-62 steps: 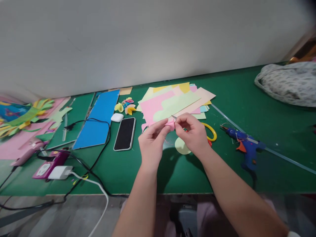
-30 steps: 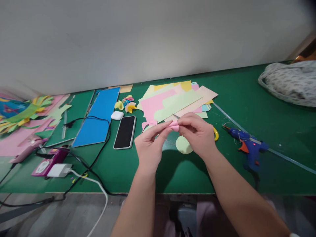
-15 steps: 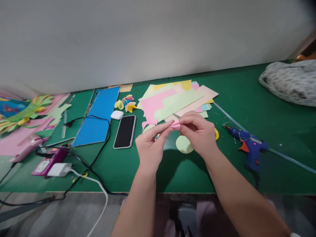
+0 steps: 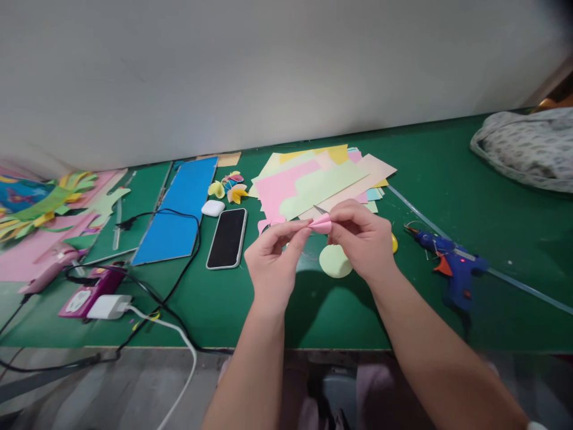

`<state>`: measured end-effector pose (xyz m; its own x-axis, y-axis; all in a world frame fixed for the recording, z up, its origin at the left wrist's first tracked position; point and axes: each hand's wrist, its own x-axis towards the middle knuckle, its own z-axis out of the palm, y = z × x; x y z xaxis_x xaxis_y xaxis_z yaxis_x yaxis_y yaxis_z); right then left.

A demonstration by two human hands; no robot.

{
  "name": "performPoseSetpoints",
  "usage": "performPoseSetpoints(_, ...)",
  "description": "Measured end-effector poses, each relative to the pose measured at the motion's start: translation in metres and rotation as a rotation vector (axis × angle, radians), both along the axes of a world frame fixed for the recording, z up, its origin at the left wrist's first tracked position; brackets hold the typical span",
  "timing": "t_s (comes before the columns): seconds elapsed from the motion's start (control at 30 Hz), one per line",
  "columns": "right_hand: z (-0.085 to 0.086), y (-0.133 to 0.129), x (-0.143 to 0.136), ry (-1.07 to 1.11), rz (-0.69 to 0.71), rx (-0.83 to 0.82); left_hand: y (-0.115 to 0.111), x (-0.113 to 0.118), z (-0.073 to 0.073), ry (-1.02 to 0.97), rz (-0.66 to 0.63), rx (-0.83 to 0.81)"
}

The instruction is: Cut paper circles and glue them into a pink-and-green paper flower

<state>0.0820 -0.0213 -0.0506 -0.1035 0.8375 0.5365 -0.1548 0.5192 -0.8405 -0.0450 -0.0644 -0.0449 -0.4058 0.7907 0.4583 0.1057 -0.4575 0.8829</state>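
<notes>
A small folded piece of pink paper (image 4: 321,224) is pinched between both hands above the table. The thumb and fingers of my left hand (image 4: 275,257) close on its left end. My right hand (image 4: 363,239) grips its right end from the other side. Below the hands a pale green paper circle (image 4: 335,261) lies flat. Partly hidden by my right hand are scissors, with a blade tip (image 4: 320,209) and a yellow handle (image 4: 394,243) showing. A pink paper offcut (image 4: 269,223) lies just beyond my left hand.
Coloured paper sheets (image 4: 320,179) are piled at the back. On the right lies a blue glue gun (image 4: 456,257) with a glue stick. Left are a phone (image 4: 227,239), a white case (image 4: 213,208), paper flowers (image 4: 228,187), a blue board (image 4: 176,215), and a purple power strip (image 4: 92,292) with cables.
The pink paper has turned slightly, and more of its folded, flared right end shows. Both hands stay in nearly the same place.
</notes>
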Motion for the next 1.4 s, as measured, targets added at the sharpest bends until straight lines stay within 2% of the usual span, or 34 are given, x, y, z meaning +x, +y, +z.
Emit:
performPoseSetpoints(0.3,0.0017,-0.0005,-0.0003,-0.016,0.003,-0.012,-0.0019,0.0005,0.0004,0.167,0.052,0.064)
performPoseSetpoints(0.47,-0.0021,0.0008,0.0001,0.02,0.009,-0.042,-0.002,-0.0003,0.0005,0.093,0.096,0.066)
performPoseSetpoints(0.7,-0.0014,0.0002,-0.0003,-0.027,0.03,0.016,-0.0051,-0.0002,0.0,0.214,0.044,-0.033)
performPoseSetpoints(0.9,-0.0001,0.0,-0.0023,-0.035,0.042,-0.022,-0.004,0.0029,0.0021,0.126,0.073,-0.106)
performPoseSetpoints(1.1,0.0022,-0.0021,-0.0011,-0.005,0.048,-0.142,-0.0009,0.0046,0.0043,0.012,0.066,-0.07)
performPoseSetpoints(1.4,0.0053,-0.0036,-0.0006,-0.01,0.064,-0.106,0.0006,0.0013,0.0012,-0.019,0.043,-0.093)
